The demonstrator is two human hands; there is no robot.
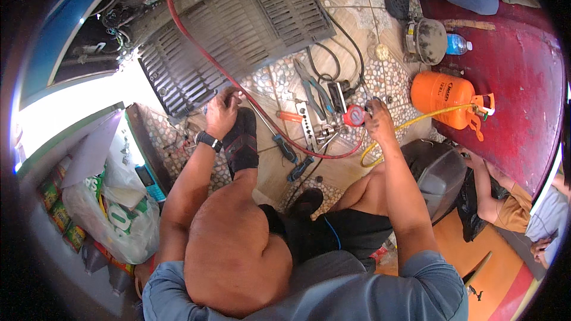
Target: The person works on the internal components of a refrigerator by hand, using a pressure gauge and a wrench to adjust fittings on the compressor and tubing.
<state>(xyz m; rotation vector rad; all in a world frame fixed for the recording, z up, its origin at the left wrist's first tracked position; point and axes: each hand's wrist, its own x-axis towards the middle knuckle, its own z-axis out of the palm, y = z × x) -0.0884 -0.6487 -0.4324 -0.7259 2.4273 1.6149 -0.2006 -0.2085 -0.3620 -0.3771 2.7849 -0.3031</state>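
Note:
My right hand is closed around a red pressure gauge. A red hose and a yellow hose run near this hand. My left hand has curled fingers at the lower edge of a dark slotted panel, beside my shoe; what its fingertips hold, if anything, is too small to tell. Between my hands, on the floor, lie pliers, a metal flaring bar, an orange-handled tool and a screwdriver.
An orange gas cylinder lies at right, joined to the yellow hose. Beyond it are a dirty round container and a water bottle. Plastic bags and a phone are at left. Other people sit at far right and lower right.

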